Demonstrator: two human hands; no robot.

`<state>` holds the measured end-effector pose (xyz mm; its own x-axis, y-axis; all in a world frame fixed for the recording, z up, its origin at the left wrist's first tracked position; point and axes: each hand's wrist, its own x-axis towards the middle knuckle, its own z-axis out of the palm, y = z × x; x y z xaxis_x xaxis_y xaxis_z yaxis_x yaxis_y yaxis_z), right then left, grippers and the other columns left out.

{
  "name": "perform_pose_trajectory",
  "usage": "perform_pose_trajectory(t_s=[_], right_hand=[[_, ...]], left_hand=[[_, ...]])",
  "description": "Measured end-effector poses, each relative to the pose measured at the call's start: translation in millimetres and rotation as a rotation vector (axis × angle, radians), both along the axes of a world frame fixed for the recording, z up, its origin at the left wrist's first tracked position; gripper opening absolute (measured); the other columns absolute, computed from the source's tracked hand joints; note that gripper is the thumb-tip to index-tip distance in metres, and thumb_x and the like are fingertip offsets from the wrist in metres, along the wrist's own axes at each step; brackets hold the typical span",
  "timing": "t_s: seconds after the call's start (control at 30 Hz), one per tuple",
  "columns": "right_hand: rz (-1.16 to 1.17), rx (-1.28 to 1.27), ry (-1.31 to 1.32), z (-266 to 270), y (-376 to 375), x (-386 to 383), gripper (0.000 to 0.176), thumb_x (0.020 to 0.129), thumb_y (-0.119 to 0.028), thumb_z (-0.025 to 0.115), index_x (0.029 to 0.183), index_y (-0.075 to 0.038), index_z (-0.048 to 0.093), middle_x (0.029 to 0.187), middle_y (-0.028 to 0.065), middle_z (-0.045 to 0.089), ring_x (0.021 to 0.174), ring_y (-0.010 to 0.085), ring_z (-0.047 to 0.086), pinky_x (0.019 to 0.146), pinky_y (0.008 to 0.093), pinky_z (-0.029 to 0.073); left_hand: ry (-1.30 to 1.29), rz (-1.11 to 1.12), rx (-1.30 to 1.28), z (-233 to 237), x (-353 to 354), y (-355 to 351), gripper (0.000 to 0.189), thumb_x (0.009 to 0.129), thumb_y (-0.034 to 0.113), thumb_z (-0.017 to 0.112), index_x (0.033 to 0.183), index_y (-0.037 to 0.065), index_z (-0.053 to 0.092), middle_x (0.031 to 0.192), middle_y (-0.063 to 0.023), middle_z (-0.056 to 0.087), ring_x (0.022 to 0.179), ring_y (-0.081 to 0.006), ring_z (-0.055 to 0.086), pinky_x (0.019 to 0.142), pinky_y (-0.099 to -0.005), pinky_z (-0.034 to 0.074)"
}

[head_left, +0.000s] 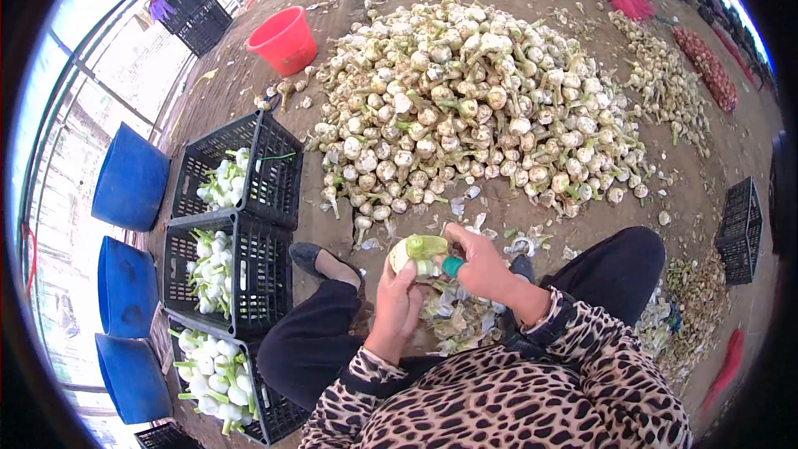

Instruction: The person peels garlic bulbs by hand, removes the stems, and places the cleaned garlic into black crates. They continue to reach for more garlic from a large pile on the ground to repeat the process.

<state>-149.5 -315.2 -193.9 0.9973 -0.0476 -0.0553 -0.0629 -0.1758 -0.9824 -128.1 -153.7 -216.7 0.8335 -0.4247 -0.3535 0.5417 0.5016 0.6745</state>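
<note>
In front of my lap, a garlic bulb (pixel 401 259) with a pale green stem sits in my left hand (pixel 394 309), its fingers and thumb closed around the lower side. My right hand (pixel 489 271) is closed at the bulb's right side, pinching the pale green stem skin (pixel 426 246). A dark green band (pixel 451 266) shows at the right thumb. Below both hands, peeled garlic skins (pixel 457 316) lie on the ground between my legs.
A large heap of unpeeled garlic (pixel 465 100) spreads ahead. To the left stand black crates (pixel 278 166) with cleaned garlic (pixel 218 374), and blue tubs (pixel 129 179). A red bucket (pixel 284 41) stands beyond them. Another black crate (pixel 740 231) is at the right.
</note>
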Motion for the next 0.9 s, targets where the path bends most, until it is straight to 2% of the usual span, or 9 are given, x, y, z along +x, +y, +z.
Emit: perform_pose_trajectory(t_s=[0.13,0.23,0.37,0.47,0.57,0.67,0.7,0.77,0.9], right_hand=[[0.012,-0.287,-0.182,4,-15,4,0.021,0.073,0.001,0.054,0.092,-0.003,0.049,0.075,0.0209,0.054,0.072,0.0388,0.055,0.064,0.0412,0.044],[-0.113,-0.451,-0.271,1,-35,17,0.022,0.073,0.000,0.054,0.094,-0.002,0.049,0.082,0.0230,0.056,0.081,0.0430,0.055,0.068,0.0445,0.044],[-0.325,-0.616,-0.224,-34,-58,31,0.025,0.074,-0.003,0.055,0.098,-0.001,0.051,0.089,0.0229,0.059,0.085,0.0427,0.056,0.071,0.0450,0.046],[-0.257,-0.811,0.051,-43,-62,33,0.031,0.076,-0.009,0.060,0.106,-0.002,0.053,0.094,0.0205,0.061,0.090,0.0401,0.057,0.075,0.0433,0.047],[0.007,-0.713,-0.121,-38,-51,14,0.033,0.079,-0.017,0.064,0.108,-0.003,0.055,0.098,0.0169,0.062,0.095,0.0356,0.058,0.079,0.0415,0.046],[-0.007,-0.330,-0.204,4,-34,12,0.030,0.082,-0.023,0.064,0.106,-0.005,0.059,0.100,0.0148,0.062,0.097,0.0320,0.057,0.083,0.0405,0.045],[0.005,-0.311,-0.223,10,-26,10,0.027,0.081,-0.021,0.063,0.103,-0.005,0.060,0.098,0.0140,0.062,0.095,0.0314,0.057,0.082,0.0402,0.045],[0.021,-0.280,-0.266,16,-12,3,0.021,0.080,-0.016,0.062,0.098,-0.005,0.061,0.095,0.0123,0.063,0.091,0.0303,0.058,0.079,0.0398,0.045],[-0.005,-0.587,-0.500,8,-6,5,0.022,0.068,-0.008,0.059,0.090,-0.006,0.060,0.080,0.0068,0.059,0.079,0.0263,0.056,0.071,0.0372,0.043]], left_hand=[[0.045,0.011,-0.046,6,-3,2,0.051,0.085,0.014,0.061,0.129,0.003,0.038,0.123,-0.0110,0.052,0.111,-0.0247,0.052,0.096,-0.0403,0.042],[0.077,-0.131,-0.099,5,-4,12,0.061,0.081,0.019,0.067,0.131,0.003,0.037,0.124,-0.0105,0.051,0.110,-0.0245,0.053,0.093,-0.0401,0.045],[0.171,-0.209,-0.127,10,-5,14,0.074,0.077,0.028,0.071,0.136,0.005,0.034,0.127,-0.0097,0.050,0.111,-0.0248,0.054,0.089,-0.0378,0.048],[0.136,-0.178,-0.111,11,-5,15,0.070,0.078,0.028,0.069,0.135,0.006,0.035,0.127,-0.0093,0.050,0.112,-0.0244,0.053,0.089,-0.0370,0.048],[0.132,-0.109,-0.185,8,-1,16,0.060,0.083,0.026,0.063,0.133,0.007,0.037,0.126,-0.0091,0.050,0.115,-0.0237,0.051,0.093,-0.0372,0.045],[0.065,-0.026,-0.085,-6,2,14,0.052,0.088,0.034,0.058,0.130,0.008,0.042,0.121,-0.0078,0.055,0.106,-0.0221,0.054,0.079,-0.0382,0.048],[0.061,-0.040,-0.059,-5,3,14,0.051,0.089,0.038,0.055,0.129,0.009,0.042,0.123,-0.0073,0.054,0.110,-0.0215,0.053,0.085,-0.0384,0.046],[0.059,-0.020,-0.055,2,1,9,0.051,0.090,0.039,0.053,0.129,0.009,0.042,0.124,-0.0073,0.053,0.112,-0.0222,0.052,0.089,-0.0392,0.045],[0.068,-0.051,-0.121,15,0,6,0.049,0.092,0.040,0.049,0.129,0.009,0.041,0.125,-0.0089,0.052,0.115,-0.0246,0.051,0.099,-0.0437,0.041]])
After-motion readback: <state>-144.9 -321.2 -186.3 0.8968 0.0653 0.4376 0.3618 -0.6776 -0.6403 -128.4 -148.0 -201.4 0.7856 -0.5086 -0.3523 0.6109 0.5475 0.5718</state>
